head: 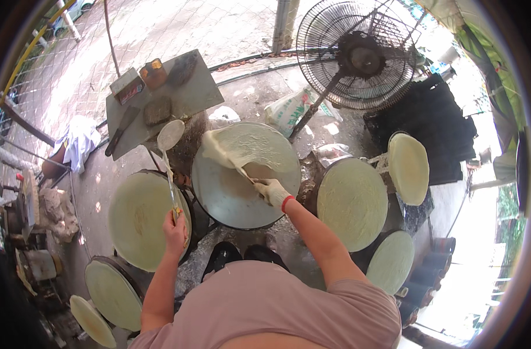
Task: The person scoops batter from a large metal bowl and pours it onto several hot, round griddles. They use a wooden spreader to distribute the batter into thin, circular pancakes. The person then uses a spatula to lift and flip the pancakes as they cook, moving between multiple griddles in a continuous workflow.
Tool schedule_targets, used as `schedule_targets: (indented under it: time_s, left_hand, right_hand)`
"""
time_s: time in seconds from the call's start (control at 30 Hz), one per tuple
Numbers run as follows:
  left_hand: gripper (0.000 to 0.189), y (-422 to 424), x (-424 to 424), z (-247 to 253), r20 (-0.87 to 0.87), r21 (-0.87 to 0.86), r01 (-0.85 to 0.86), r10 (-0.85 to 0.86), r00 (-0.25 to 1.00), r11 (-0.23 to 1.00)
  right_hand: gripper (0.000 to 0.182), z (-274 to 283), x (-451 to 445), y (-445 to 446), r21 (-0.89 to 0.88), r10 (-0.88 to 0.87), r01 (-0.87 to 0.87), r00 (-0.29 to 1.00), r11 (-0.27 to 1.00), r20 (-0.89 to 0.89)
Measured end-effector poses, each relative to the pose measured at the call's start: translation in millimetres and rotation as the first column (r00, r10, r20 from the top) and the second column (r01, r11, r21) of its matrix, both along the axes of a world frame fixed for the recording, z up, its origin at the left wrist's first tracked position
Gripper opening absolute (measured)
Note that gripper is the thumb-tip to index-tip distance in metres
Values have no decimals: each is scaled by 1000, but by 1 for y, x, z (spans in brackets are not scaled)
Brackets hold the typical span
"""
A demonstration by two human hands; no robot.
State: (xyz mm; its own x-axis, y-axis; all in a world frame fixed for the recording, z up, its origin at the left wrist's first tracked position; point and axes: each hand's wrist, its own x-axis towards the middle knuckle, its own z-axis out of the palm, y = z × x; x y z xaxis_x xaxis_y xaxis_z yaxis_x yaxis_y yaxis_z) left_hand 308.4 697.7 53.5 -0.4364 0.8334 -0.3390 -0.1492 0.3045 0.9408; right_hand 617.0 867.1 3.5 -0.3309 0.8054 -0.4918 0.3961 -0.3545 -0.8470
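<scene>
Straight ahead is a round metal griddle, its far part coated with pale, wet batter. My right hand, in a whitish work glove, grips a spreader whose blade lies at the edge of the batter; its shape is partly hidden by the batter. My bare left hand holds a long-handled ladle upright, its bowl coated with batter, over the gap between griddles. Under that hand is a batter-covered griddle on the left. Another covered griddle stands to the right.
More round griddles with pale sheets stand at the lower left, right and lower right. A board at the upper left bears a broad-bladed tool and a box. A pedestal fan and a plastic sack stand beyond.
</scene>
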Motion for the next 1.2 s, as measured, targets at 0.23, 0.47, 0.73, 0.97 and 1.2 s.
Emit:
schedule_targets:
  time_s: [0.23,0.47,0.73,0.97,1.2]
  left_hand:
    - [7,-17,39,-4,38,-46,-110,111,993,993]
    - [13,-38,63,-20,-175,-161,-203,174,969,966]
    - [21,-46,106,-13,-622,-305,-146,-81,779,941]
    - [22,-142,147,-49,-784,-425,-59,-334,523,903]
    - [26,-181,175,-40,-797,-492,-99,-402,450,865]
  right_hand:
    - [34,-6,24,47,-28,-54,53,998,998,-34]
    - [44,-4,52,59,-261,87,-99,995,960,-58]
    - [32,-18,61,62,-462,354,-412,911,786,-210]
    - [44,-8,83,94,-268,61,-33,994,963,96]
    - [41,-17,70,54,-375,511,-523,848,766,-139]
